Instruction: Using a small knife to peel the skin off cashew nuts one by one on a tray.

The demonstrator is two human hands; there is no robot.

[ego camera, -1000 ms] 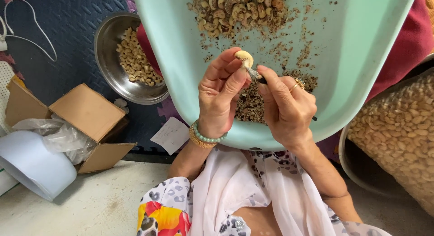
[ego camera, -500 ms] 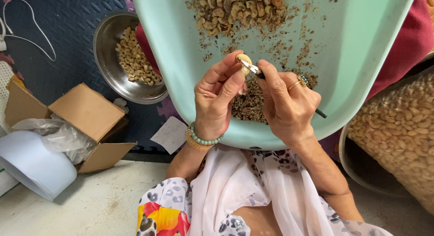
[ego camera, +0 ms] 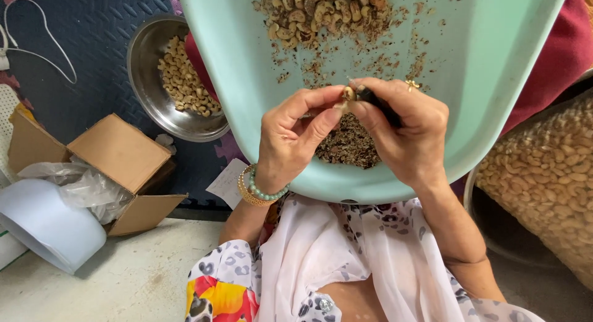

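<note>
Here, the left hand (ego camera: 290,133) pinches a pale cashew nut (ego camera: 349,93) between thumb and fingertips, closed tight on it. Touching the nut from the other side, the right hand (ego camera: 404,127) is clenched around a small dark-handled knife (ego camera: 377,101). Just beneath the grip lies a heap of brown peelings (ego camera: 349,144) in a mint-green basin (ego camera: 494,69); beyond it sit unpeeled nuts (ego camera: 321,13).

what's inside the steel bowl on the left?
The steel bowl holds a layer of pale peeled cashew kernels, with bare metal showing along its left side. Its right part is covered by the mint tray, so what lies there cannot be seen.
</note>
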